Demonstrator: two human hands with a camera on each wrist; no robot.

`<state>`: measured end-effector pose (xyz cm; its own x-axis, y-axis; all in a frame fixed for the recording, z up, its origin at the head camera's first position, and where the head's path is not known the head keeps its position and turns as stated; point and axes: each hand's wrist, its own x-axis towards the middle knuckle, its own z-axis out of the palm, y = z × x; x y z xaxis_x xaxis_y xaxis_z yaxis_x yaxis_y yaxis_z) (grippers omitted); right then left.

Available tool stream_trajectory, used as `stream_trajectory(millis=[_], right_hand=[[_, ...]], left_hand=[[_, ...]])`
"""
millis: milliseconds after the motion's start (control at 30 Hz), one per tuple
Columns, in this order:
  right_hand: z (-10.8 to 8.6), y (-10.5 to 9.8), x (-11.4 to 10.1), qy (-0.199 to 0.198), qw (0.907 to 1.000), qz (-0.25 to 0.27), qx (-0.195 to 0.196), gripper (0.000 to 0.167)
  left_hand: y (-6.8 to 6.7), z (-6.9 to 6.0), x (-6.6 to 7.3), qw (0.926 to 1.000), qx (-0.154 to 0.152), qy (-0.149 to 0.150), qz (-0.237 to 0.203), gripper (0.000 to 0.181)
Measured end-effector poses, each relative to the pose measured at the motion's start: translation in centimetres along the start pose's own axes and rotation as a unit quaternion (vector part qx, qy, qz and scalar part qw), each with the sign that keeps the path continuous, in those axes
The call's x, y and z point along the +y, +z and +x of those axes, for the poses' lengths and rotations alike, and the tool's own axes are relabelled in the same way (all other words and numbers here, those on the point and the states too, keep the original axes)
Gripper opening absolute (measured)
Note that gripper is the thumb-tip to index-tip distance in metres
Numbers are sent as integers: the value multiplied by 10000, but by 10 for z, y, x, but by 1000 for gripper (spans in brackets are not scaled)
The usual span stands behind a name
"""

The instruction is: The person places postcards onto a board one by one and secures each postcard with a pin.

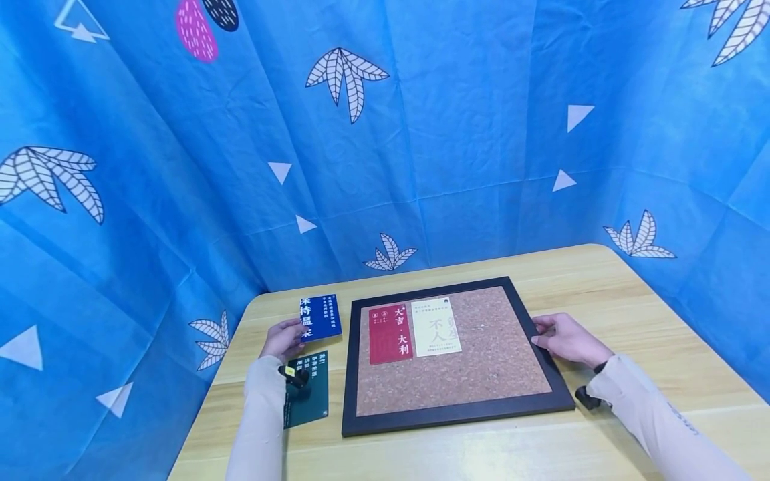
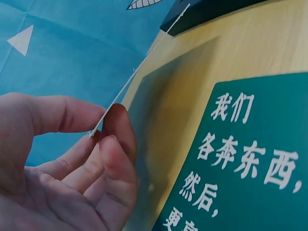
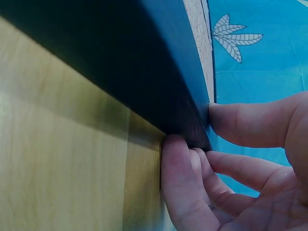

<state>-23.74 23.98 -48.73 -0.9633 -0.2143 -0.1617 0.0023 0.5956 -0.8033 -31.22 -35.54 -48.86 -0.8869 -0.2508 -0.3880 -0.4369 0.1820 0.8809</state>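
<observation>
My left hand [image 1: 283, 339] pinches the edge of a blue card [image 1: 323, 319] with white lettering, raised off the table left of the corkboard. From the left wrist the blue card [image 2: 144, 62] appears nearly edge-on between thumb and fingers. A dark green card [image 1: 315, 394] lies just below, partly covered by the left wrist's camera. The black-framed corkboard [image 1: 505, 361] lies flat, with a red card [image 1: 385, 351] and a pale yellow card [image 1: 430, 314] side by side on it. My right hand [image 1: 568, 337] grips its right edge, thumb on the frame's face and fingers against its side [image 3: 231, 202].
A light wood table [image 1: 481, 454] carries everything, with rounded far corners. Blue patterned curtain [image 1: 457, 133] hangs close behind the table and along both sides.
</observation>
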Motion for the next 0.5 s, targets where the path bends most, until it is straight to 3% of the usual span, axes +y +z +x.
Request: stream_trajectory(millis=[500], right_hand=[[-1,0,1,-27,10000,15,24,57]], left_hand=[[18,-11,16,9997,-192,154,41,59]])
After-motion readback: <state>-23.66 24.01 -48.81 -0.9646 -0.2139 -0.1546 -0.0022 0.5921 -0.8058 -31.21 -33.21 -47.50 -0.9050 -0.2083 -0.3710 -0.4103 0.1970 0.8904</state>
